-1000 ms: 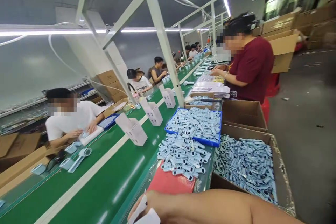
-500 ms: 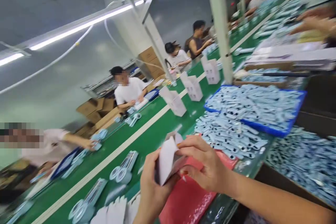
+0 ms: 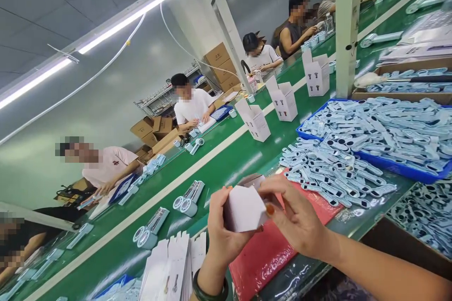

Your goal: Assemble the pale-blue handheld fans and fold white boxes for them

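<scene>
A small white carton is between my hands, tilted, with one flat end facing me. My left hand wraps round its left side and underside. On the right edge, my right hand presses thumb and fingers against the carton; part of the fingertips is hidden behind it. Beneath my hands lies a red plastic-wrapped pad. A stack of flat white cartons stands just left of my left wrist. Beyond the carton, a pile of light blue handle-like parts covers the far end of the red pad.
A green conveyor belt runs diagonally, carrying open white boxes and light blue handheld devices. A blue tray of parts sits at right. A metal post rises beside the belt. Several co-workers sit across it.
The view has swung left and steadied. The carton has turned in my hands, so a broad flat end now faces me. My right fingers have shifted along its right edge.
</scene>
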A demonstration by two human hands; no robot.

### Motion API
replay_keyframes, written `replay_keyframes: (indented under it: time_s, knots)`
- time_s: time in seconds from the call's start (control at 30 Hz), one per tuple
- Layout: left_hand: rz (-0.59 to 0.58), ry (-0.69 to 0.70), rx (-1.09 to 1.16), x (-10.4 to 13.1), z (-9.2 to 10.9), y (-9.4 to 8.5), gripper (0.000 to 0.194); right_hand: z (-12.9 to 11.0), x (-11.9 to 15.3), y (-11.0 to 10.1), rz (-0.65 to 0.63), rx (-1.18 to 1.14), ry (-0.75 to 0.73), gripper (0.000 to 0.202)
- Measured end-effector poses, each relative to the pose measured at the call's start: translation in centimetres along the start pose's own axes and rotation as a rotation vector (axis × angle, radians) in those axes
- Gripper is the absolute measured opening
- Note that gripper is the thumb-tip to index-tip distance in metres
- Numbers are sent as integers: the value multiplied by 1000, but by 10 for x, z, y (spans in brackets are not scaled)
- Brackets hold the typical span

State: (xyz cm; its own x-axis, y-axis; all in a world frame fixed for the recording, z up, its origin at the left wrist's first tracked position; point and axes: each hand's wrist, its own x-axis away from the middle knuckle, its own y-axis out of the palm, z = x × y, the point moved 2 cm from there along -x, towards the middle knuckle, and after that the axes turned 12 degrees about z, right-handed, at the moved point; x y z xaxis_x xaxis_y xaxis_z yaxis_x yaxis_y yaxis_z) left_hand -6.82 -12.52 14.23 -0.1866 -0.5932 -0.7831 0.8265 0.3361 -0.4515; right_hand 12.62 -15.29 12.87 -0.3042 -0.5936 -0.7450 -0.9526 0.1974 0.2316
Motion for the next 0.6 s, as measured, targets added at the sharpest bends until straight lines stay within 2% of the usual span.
replay_keyframes:
  time_s: [0.07, 0.13, 0.2, 0.27, 0.33, 0.4, 0.5, 0.6]
  knots:
    - [26, 160, -65, -1, 4, 3, 84, 2, 0, -2, 99, 45, 42, 42]
    - [30, 209, -68, -1, 6, 6, 84, 2, -4, -5, 137, 138, 46, 55]
    - [29, 200, -12, -2, 7, 8, 91, 2, -8, -5, 79, 134, 72, 50]
    - [14, 240, 27, -3, 8, 9, 96, 2, -12, -4, 8, 28, 110, 26]
    - [-13, 338, 16, -5, 12, 9, 94, 0, -12, -2, -1, -58, 123, 11]
    - [-57, 430, -10, -8, 17, 7, 93, -4, -11, 2, 13, -42, 102, 9]
    - [-130, 472, -42, -14, 25, 4, 88, -9, -9, 8, -21, 11, 56, 15]
    - [-86, 463, -48, -19, 32, -3, 74, -14, -11, 6, -40, -48, 52, 33]
